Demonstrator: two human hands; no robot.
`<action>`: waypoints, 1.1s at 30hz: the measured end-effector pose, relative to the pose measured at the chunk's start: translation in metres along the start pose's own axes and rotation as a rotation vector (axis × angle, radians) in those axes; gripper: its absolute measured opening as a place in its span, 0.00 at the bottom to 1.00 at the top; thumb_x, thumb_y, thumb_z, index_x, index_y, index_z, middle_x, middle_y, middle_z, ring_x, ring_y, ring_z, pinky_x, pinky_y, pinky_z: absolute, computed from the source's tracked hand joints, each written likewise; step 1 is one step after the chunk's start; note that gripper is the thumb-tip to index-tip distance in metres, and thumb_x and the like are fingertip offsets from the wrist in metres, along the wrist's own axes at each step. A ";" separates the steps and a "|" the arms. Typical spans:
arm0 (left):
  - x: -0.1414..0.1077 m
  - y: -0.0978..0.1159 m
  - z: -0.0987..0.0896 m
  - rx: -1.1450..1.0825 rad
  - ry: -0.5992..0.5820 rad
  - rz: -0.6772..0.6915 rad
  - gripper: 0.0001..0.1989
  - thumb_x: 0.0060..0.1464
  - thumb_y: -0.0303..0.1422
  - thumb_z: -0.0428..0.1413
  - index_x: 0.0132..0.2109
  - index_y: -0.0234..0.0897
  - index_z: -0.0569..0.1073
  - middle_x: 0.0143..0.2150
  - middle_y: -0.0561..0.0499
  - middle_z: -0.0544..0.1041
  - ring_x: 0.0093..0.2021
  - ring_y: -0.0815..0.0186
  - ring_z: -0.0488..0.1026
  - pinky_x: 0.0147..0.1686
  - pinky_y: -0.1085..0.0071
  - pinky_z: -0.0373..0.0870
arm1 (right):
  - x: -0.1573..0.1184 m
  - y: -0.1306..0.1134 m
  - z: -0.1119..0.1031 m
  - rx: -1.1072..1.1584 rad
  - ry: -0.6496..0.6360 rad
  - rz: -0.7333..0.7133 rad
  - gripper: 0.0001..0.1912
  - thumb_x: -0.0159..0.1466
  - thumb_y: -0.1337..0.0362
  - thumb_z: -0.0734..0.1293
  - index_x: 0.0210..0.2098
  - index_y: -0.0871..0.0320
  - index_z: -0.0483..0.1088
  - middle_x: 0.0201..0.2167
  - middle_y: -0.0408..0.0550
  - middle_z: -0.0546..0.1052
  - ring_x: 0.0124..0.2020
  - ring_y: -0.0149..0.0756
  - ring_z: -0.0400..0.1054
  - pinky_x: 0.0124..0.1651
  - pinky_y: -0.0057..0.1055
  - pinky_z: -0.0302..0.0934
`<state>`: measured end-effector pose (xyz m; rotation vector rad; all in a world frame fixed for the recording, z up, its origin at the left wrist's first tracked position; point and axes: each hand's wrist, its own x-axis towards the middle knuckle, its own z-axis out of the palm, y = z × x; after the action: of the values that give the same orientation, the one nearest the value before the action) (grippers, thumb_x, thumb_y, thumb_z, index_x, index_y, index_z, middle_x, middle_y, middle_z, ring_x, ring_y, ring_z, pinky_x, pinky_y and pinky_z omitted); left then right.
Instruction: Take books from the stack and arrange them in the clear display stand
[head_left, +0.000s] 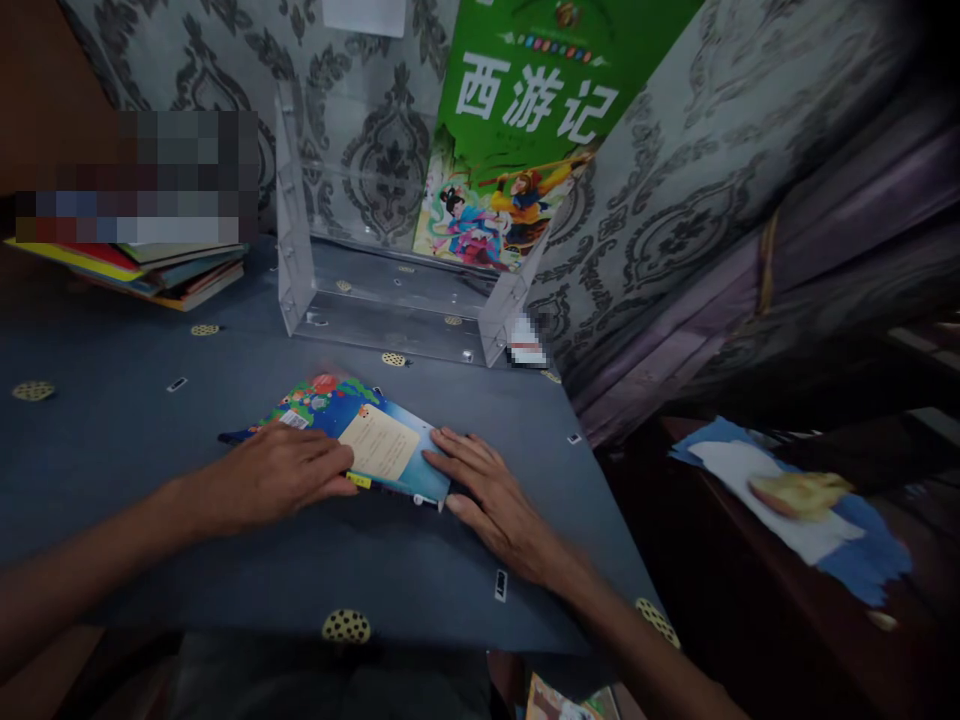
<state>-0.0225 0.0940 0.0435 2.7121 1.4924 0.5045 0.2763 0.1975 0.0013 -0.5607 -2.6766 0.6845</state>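
A colourful blue book [382, 443] with a cream text panel lies on the dark blue patterned tablecloth [247, 570]. My left hand [281, 468] rests on its left part, fingers together along the near edge and thumb side by the panel. At the book's right end, my right hand [495, 500] has its fingers spread, fingertips on the cover and thumb at the near corner. Beyond the book stands a clear plastic rack [390, 320] with upright side panels.
A stack of books [187, 283] lies at the back left. Behind the rack, a green book [502, 150] leans against the patterned wall covering. Right of the table are blue and white cloths or papers [787, 510] with a yellowish item. Another book [559, 703] shows below the front edge.
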 end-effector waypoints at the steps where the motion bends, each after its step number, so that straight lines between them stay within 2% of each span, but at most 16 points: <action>1: 0.004 -0.002 -0.001 -0.014 -0.010 -0.016 0.25 0.71 0.46 0.38 0.36 0.38 0.72 0.30 0.51 0.77 0.29 0.67 0.74 0.30 0.72 0.65 | 0.000 0.001 -0.001 0.005 -0.012 -0.012 0.31 0.73 0.45 0.54 0.68 0.53 0.59 0.70 0.56 0.59 0.72 0.47 0.51 0.71 0.60 0.44; 4: 0.016 -0.009 -0.005 -0.065 -0.007 -0.053 0.24 0.71 0.44 0.37 0.35 0.38 0.70 0.25 0.53 0.72 0.25 0.68 0.69 0.27 0.72 0.59 | 0.003 0.003 -0.002 0.007 -0.038 -0.014 0.33 0.69 0.43 0.60 0.67 0.53 0.60 0.70 0.57 0.59 0.71 0.50 0.51 0.70 0.60 0.45; 6: 0.023 -0.011 -0.008 -0.132 0.011 -0.087 0.22 0.71 0.43 0.39 0.35 0.38 0.70 0.24 0.54 0.70 0.23 0.68 0.67 0.26 0.72 0.56 | 0.008 0.004 -0.002 0.021 -0.008 0.002 0.28 0.70 0.48 0.63 0.65 0.53 0.64 0.68 0.57 0.63 0.70 0.50 0.55 0.69 0.58 0.50; 9: 0.033 -0.012 -0.019 -0.218 0.046 -0.161 0.20 0.70 0.40 0.40 0.33 0.38 0.69 0.23 0.56 0.66 0.21 0.71 0.64 0.25 0.73 0.53 | 0.018 0.008 -0.003 0.131 0.110 0.000 0.18 0.71 0.59 0.64 0.59 0.52 0.71 0.62 0.55 0.72 0.64 0.47 0.64 0.64 0.53 0.58; 12: 0.043 -0.008 -0.034 -0.295 0.078 -0.290 0.20 0.67 0.41 0.42 0.29 0.38 0.67 0.22 0.57 0.63 0.20 0.72 0.61 0.25 0.73 0.53 | 0.029 0.013 -0.006 0.378 0.249 0.038 0.11 0.67 0.61 0.68 0.48 0.51 0.78 0.50 0.50 0.80 0.54 0.44 0.71 0.57 0.45 0.65; 14: 0.048 -0.005 -0.045 -0.344 0.106 -0.356 0.21 0.65 0.42 0.43 0.26 0.38 0.63 0.20 0.58 0.59 0.20 0.72 0.58 0.24 0.74 0.54 | 0.037 0.016 -0.007 0.611 0.316 0.133 0.09 0.61 0.59 0.74 0.42 0.51 0.80 0.43 0.46 0.82 0.47 0.41 0.74 0.52 0.40 0.68; 18: 0.055 -0.003 -0.062 -0.462 0.208 -0.449 0.22 0.62 0.45 0.44 0.23 0.39 0.59 0.20 0.57 0.59 0.21 0.71 0.57 0.22 0.75 0.55 | 0.055 0.013 -0.005 1.072 0.435 0.311 0.16 0.48 0.57 0.81 0.35 0.52 0.80 0.33 0.41 0.82 0.33 0.33 0.74 0.40 0.30 0.70; 20: 0.057 -0.004 -0.068 -0.556 0.268 -0.508 0.23 0.60 0.48 0.47 0.22 0.39 0.61 0.20 0.56 0.61 0.22 0.71 0.58 0.21 0.76 0.57 | 0.066 0.007 -0.004 1.233 0.514 0.311 0.19 0.44 0.56 0.83 0.34 0.53 0.80 0.32 0.40 0.82 0.31 0.31 0.73 0.35 0.27 0.69; 22: 0.059 -0.005 -0.071 -0.684 0.315 -0.586 0.26 0.56 0.54 0.50 0.23 0.38 0.64 0.20 0.55 0.66 0.22 0.70 0.61 0.20 0.76 0.59 | 0.076 -0.001 -0.004 1.353 0.542 0.287 0.20 0.43 0.54 0.83 0.32 0.53 0.79 0.30 0.40 0.82 0.29 0.31 0.73 0.33 0.27 0.70; 26: 0.058 -0.005 -0.069 -1.058 0.390 -0.774 0.29 0.47 0.61 0.57 0.29 0.36 0.73 0.24 0.51 0.76 0.25 0.63 0.72 0.23 0.70 0.71 | 0.090 -0.016 -0.008 1.466 0.493 0.262 0.20 0.46 0.52 0.82 0.31 0.55 0.76 0.26 0.40 0.80 0.22 0.28 0.70 0.24 0.24 0.67; 30: 0.051 -0.003 -0.052 -1.365 0.428 -0.973 0.23 0.53 0.53 0.59 0.34 0.35 0.76 0.29 0.47 0.80 0.27 0.61 0.77 0.32 0.64 0.78 | 0.091 -0.024 -0.012 1.474 0.407 0.327 0.22 0.47 0.51 0.81 0.34 0.57 0.76 0.20 0.38 0.76 0.15 0.24 0.64 0.15 0.20 0.58; 33: 0.040 -0.006 -0.030 -1.439 0.410 -1.099 0.17 0.56 0.46 0.58 0.40 0.34 0.76 0.34 0.45 0.82 0.32 0.60 0.79 0.36 0.63 0.79 | 0.091 -0.025 -0.009 1.478 0.379 0.400 0.23 0.46 0.51 0.82 0.32 0.58 0.75 0.17 0.37 0.73 0.12 0.23 0.60 0.12 0.19 0.54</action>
<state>-0.0162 0.1257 0.0823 0.6267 1.4216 1.2970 0.1935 0.2207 0.0405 -0.6211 -1.1308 2.0288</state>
